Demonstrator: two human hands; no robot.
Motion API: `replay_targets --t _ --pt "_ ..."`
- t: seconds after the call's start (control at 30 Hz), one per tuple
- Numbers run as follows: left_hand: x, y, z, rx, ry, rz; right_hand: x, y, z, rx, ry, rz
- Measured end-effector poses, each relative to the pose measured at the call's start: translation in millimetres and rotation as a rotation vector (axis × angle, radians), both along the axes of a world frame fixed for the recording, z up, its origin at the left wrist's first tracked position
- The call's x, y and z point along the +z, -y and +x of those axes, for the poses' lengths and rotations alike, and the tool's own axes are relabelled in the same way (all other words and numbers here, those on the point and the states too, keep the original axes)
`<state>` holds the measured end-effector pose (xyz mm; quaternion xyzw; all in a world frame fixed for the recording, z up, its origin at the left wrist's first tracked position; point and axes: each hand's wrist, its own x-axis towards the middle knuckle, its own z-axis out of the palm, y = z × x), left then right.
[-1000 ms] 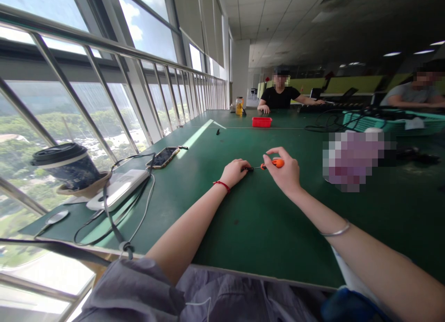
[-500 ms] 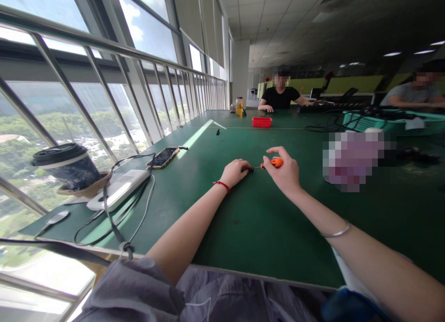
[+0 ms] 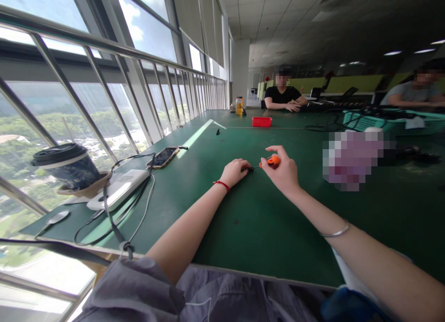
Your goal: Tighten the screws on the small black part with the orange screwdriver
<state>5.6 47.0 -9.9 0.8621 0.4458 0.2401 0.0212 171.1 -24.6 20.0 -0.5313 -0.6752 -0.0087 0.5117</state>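
Observation:
My left hand (image 3: 235, 171) rests closed on the green table (image 3: 243, 220), pinching a small black part (image 3: 248, 168) that pokes out to its right. My right hand (image 3: 283, 173) is closed round the orange handle of a small screwdriver (image 3: 271, 161). The screwdriver's thin shaft points left and its tip meets the black part. A red string sits on my left wrist and a thin bangle on my right forearm.
At the left edge stand a lidded coffee cup (image 3: 67, 167), a white device with cables (image 3: 118, 187) and a phone (image 3: 162, 157). A red tray (image 3: 262, 122) and a jar (image 3: 238, 105) lie farther back. Two other people sit at the far side. A green basket (image 3: 389, 120) is at right.
My right hand has shifted slightly up and left with the screwdriver. The person at the far end has drawn both arms in front of the body.

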Motion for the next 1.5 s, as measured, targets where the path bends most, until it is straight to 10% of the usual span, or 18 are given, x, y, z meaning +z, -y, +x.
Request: replay_targets --t 1.5 --pt "1.7 2.3 0.7 0.01 -0.038 0.019 1.5 0.9 -2.4 -0.082 0.004 0.064"
